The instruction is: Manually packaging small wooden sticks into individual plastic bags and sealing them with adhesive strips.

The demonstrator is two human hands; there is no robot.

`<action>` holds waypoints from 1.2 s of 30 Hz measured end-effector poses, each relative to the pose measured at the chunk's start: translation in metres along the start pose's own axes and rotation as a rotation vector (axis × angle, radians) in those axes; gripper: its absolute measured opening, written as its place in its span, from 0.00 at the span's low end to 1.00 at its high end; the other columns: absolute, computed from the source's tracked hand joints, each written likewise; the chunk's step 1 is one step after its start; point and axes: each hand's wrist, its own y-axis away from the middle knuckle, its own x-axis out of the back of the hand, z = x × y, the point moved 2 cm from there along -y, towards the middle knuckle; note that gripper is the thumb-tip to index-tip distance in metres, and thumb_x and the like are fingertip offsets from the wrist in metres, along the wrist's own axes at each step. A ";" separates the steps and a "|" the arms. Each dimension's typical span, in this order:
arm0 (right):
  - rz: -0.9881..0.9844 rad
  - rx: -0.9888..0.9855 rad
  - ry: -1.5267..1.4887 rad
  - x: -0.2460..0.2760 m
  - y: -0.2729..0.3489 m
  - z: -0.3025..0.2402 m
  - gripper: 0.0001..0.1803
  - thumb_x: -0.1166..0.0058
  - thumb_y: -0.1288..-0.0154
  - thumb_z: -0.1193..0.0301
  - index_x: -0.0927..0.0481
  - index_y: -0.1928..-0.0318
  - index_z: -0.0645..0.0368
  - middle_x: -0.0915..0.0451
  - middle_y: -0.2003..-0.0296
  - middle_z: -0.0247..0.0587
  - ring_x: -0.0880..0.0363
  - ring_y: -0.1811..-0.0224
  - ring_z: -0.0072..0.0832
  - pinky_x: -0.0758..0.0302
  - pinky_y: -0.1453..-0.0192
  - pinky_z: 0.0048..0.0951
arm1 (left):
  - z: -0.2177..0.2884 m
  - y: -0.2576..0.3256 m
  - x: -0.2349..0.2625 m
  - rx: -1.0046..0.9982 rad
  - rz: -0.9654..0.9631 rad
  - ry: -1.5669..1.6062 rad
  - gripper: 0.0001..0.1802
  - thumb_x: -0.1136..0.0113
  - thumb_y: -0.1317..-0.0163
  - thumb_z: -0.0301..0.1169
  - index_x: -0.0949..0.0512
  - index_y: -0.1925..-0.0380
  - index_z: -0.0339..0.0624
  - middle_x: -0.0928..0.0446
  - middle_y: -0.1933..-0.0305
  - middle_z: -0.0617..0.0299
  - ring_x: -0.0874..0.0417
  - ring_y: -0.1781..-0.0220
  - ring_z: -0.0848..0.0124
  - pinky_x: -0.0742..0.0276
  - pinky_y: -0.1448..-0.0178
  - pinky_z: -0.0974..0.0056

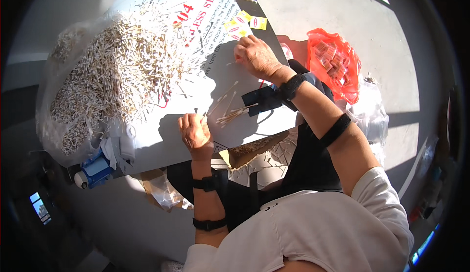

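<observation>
From the head view, the left hand [196, 131] rested on the white bench [161, 140] with fingers curled together, beside a small bundle of sticks [234, 114]. The right hand [255, 56] pinched one stick [230, 63] near yellow packets [240, 27]. A big stick pile [117, 71] lay left.

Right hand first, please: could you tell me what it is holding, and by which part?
The right hand pinches one thin stick by its end; the rest pokes out leftward over the white table.
</observation>
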 end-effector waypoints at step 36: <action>0.012 -0.096 -0.333 0.018 0.089 -0.048 0.11 0.37 0.54 0.77 0.20 0.67 0.58 0.25 0.61 0.39 0.27 0.51 0.39 0.28 0.46 0.36 | 0.055 0.010 -0.001 0.053 0.006 0.167 0.17 0.32 0.61 0.21 0.23 0.67 0.45 0.28 0.59 0.58 0.29 0.53 0.56 0.31 0.50 0.54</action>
